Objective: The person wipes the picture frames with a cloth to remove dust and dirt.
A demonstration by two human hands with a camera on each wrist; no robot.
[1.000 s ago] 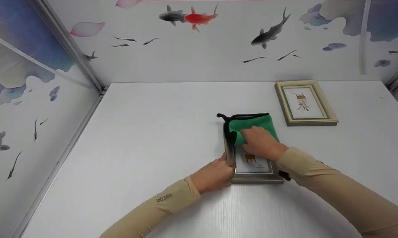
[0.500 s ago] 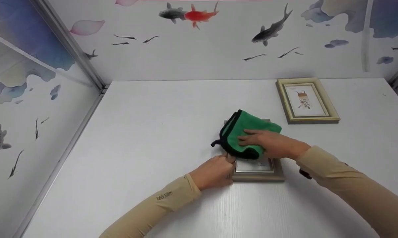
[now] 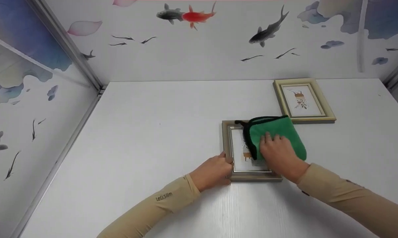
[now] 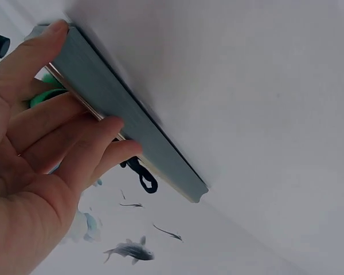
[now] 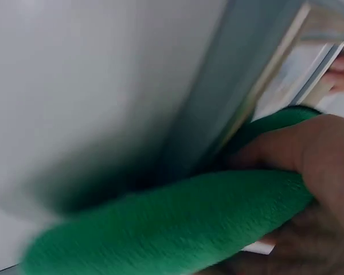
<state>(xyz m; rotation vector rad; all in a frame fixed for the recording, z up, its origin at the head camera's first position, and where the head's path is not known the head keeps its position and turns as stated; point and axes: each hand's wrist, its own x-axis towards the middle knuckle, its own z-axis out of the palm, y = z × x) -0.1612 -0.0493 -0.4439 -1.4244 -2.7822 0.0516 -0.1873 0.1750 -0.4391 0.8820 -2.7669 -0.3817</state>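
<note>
L hand (image 3: 213, 172) grips pic frame (image 3: 256, 177) by its L edge; R hand (image 3: 280, 155), fingers extended, presses green cloth (image 3: 293, 135) onto it.

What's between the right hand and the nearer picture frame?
The green cloth: the head view shows the right hand on it, over the right part of the nearer picture frame.

- My head view is evenly lit, with pale sheen on the flat white surface (image 3: 228, 205).
- Soft shadow lies below the right beige fabric sleeve (image 3: 350, 198).
- My right wrist view blurs the plush green cloth (image 5: 160, 223).
</note>
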